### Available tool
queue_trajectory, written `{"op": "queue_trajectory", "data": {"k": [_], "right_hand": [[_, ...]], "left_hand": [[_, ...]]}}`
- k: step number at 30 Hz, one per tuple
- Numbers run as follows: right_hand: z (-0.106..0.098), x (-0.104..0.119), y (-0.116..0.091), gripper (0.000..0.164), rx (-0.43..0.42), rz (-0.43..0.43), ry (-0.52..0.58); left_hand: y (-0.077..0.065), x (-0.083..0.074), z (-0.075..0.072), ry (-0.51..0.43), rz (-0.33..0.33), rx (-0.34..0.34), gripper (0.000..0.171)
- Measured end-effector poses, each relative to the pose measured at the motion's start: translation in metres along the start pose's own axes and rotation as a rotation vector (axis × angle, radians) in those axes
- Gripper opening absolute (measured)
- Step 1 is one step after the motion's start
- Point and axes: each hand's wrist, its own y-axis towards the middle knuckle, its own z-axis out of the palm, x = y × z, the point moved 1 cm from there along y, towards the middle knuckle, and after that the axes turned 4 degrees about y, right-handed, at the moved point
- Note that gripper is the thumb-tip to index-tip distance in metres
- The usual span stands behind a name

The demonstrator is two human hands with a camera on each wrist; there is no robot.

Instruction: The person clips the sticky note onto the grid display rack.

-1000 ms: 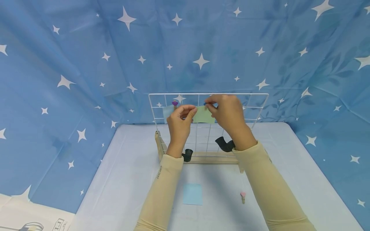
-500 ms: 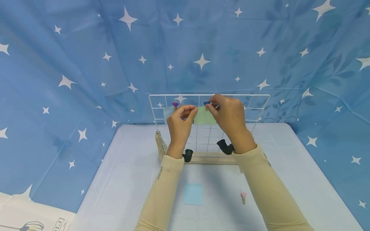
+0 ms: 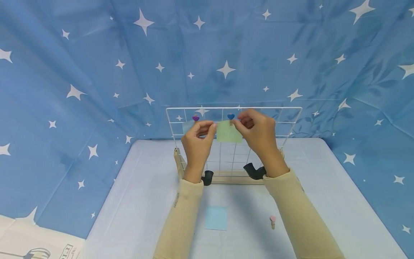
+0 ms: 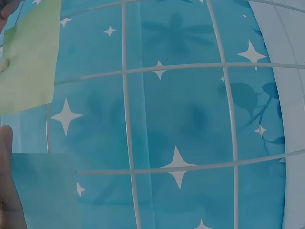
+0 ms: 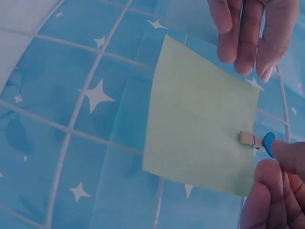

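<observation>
A green paper square (image 3: pixel 228 132) hangs on a white wire grid (image 3: pixel 278 122), held by a small wooden clothespin (image 5: pixel 249 139) with a blue heart (image 3: pixel 231 116). My left hand (image 3: pixel 198 144) is just left of the paper; in the right wrist view its fingertips (image 5: pixel 245 64) stand apart from the paper's edge. My right hand (image 3: pixel 260 132) is at the clothespin's right, its thumb overlapping the heart in the right wrist view; the heart shows uncovered in the head view. Behind my left hand, a light blue paper (image 3: pixel 188 126) hangs under a purple heart clothespin (image 3: pixel 195 118).
On the white table (image 3: pixel 136 216) lie a blue paper square (image 3: pixel 216 218) and a pink heart clothespin (image 3: pixel 273 221). The grid stands in a wooden base (image 3: pixel 239 178). Dark wrist-worn pieces (image 3: pixel 254 172) show at both wrists. A blue star-patterned cloth (image 3: pixel 207 54) hangs behind.
My left fingertips have come off the green paper's corner, moving slightly left and down. My right fingers have drawn back from the blue heart, which now shows whole.
</observation>
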Motion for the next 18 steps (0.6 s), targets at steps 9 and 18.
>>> {"op": "queue_trajectory", "data": {"k": [9,18], "right_hand": [[-0.004,-0.011,-0.015,0.015,0.034,0.102,0.240],[-0.005,-0.018,-0.030,0.021,0.082,0.189,0.353]], "left_hand": [[-0.004,0.005,-0.007,-0.054,0.008,0.025,0.017],[-0.010,0.009,-0.014,-0.080,-0.026,0.068,0.019]]}}
